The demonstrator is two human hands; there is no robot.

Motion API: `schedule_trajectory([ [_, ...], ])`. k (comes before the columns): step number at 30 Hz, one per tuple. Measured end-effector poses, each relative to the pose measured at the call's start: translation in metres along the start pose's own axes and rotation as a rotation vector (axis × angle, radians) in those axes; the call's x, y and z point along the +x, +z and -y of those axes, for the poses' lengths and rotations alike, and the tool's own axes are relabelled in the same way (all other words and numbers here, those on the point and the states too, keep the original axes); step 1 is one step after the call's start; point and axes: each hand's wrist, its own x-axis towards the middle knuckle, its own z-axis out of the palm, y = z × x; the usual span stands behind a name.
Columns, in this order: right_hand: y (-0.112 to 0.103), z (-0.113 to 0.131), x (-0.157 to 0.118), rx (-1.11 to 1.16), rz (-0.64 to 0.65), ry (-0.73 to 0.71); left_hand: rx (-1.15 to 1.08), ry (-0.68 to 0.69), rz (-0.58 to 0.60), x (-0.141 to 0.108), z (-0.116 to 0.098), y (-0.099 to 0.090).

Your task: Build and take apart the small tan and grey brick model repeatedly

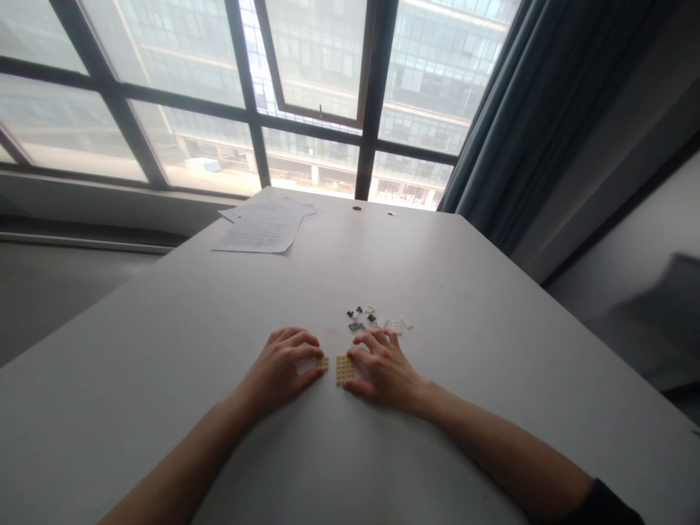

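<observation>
My left hand (286,367) is closed on a small tan building plate (323,363), thumb at the near edge and fingers at the far edge. A larger tan studded plate (344,370) sits between the thumb and fingers of my right hand (386,370). The two plates face each other with a narrow gap of table between them. Just beyond my right fingertips lie several loose pieces: dark grey bricks (356,327), black bricks (372,318) and white plates (405,322). My fingers cover part of both tan plates.
Printed papers (262,227) overlap at the far left of the white table (350,277). A round dark hole (356,208) is near the table's far edge. Beyond stand large windows, with a dark blue curtain (503,146) on the right.
</observation>
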Motion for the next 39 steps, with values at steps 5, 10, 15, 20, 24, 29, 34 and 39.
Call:
schedule_trajectory([
  [5,-0.007,-0.009,-0.003,0.03,-0.05,0.043,-0.02,0.011,-0.039,-0.001,0.002,0.001],
  [10,-0.026,-0.035,-0.02,0.056,-0.093,0.13,-0.03,0.023,-0.043,-0.001,0.004,0.002],
  [15,-0.024,-0.048,-0.036,0.094,-0.024,0.125,-0.025,0.029,-0.055,0.001,0.0,0.004],
  [20,-0.015,-0.047,-0.034,0.107,-0.021,0.112,-0.002,0.048,-0.091,0.005,-0.013,0.003],
  [24,-0.013,-0.05,-0.034,0.111,-0.033,0.114,0.029,0.041,-0.108,0.014,-0.038,0.007],
  [29,-0.012,-0.051,-0.036,0.111,-0.043,0.118,0.031,0.051,-0.056,0.033,-0.066,0.02],
  [34,-0.012,-0.049,-0.033,0.102,-0.057,0.098,0.023,0.036,-0.012,0.042,-0.069,0.029],
  [39,-0.011,-0.048,-0.029,0.097,-0.046,0.077,0.003,0.023,-0.015,0.04,-0.065,0.03],
])
